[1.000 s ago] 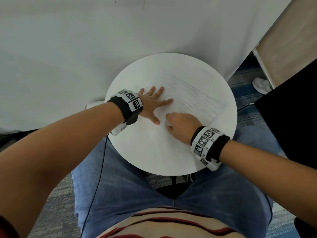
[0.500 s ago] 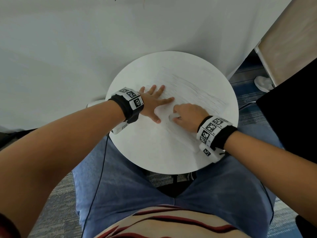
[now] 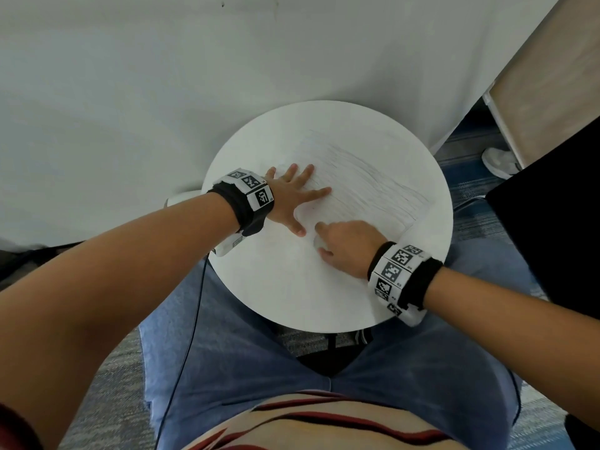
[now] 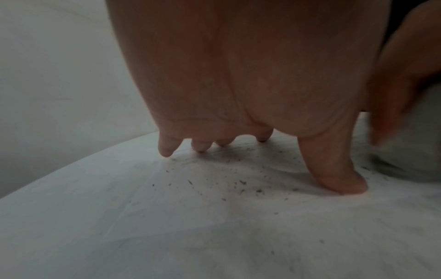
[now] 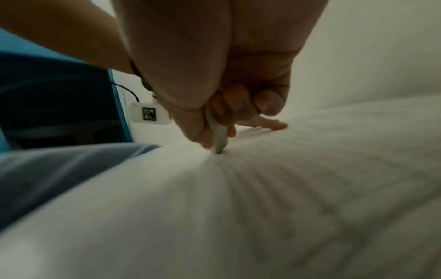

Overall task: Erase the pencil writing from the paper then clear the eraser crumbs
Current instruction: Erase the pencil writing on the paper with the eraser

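Note:
A white sheet of paper [image 3: 367, 186] with faint pencil lines lies on the round white table [image 3: 279, 287]. My left hand [image 3: 293, 199] lies flat on the paper's left part, fingers spread and pressing down [image 4: 334, 181]. My right hand [image 3: 344, 245] pinches a white eraser [image 5: 218, 137] between thumb and fingers, its tip touching the paper [image 5: 310, 179]. In the head view only a pale sliver of the eraser [image 3: 317, 243] shows past the fingers. Dark eraser crumbs [image 4: 238, 185] lie scattered on the paper [image 4: 214, 226] under my left palm.
The table stands over my lap against a white wall [image 3: 162, 92]. A black panel [image 3: 552, 238] is at the right, with a white shoe [image 3: 498, 164] on the carpet beyond. A thin cable [image 3: 191, 336] hangs past the table's left edge.
My right hand with the eraser slid up the paper half a second ago and has now come back down towards me. My left hand has stayed pressed on the paper.

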A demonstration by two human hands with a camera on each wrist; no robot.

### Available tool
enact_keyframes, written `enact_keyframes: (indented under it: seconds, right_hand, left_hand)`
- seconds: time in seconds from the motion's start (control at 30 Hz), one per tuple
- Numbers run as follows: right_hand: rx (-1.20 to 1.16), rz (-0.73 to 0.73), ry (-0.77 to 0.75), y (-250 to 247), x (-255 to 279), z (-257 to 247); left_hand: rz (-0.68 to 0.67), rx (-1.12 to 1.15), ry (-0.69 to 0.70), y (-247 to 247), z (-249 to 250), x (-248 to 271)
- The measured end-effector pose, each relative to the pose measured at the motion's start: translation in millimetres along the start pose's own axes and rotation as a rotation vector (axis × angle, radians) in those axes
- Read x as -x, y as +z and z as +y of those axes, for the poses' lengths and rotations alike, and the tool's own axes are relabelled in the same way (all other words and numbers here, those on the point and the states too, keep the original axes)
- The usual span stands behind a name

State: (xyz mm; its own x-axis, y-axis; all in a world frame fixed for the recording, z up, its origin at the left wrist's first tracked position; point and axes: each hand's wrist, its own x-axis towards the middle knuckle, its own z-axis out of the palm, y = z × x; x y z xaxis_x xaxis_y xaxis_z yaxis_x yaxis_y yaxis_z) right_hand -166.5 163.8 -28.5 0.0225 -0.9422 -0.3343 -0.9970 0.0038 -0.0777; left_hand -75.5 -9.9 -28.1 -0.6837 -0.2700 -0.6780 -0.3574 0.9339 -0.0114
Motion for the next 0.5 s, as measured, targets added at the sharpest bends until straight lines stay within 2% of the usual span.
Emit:
enact_keyframes:
  seconds: [0.07, 0.2, 0.23, 0.3, 0.37, 0.43, 0.5]
  right_hand:
    - [-0.111, -0.054, 0.006, -2, 1, 4]
    - [-0.028, 0.086, 0.179, -10, -13, 26]
    - [0.005, 0.089, 0.165, -8, -11, 20]
    - [0.030, 0.032, 0.040, -3, -5, 2]
    - [-0.062, -0.043, -0.020, -5, -3, -2]
    - [-0.128, -0.026, 0.068, -11, -12, 11]
    - [-0.066, 0.063, 0.184, -15, -19, 21]
  left_hand:
    - [-0.005, 0.001, 0.001, 0, 1, 0]
    - [0.001, 0.019, 0.002, -1, 1, 1]
    - [0.004, 0.017, 0.002, -1, 1, 1]
    - [0.000, 0.008, 0.002, -1, 1, 0]
    - [-0.004, 0.003, 0.003, 0, 1, 0]
    - [-0.004, 0.011, 0.005, -1, 1, 0]
    - [-0.003, 0.020, 0.006, -1, 1, 0]
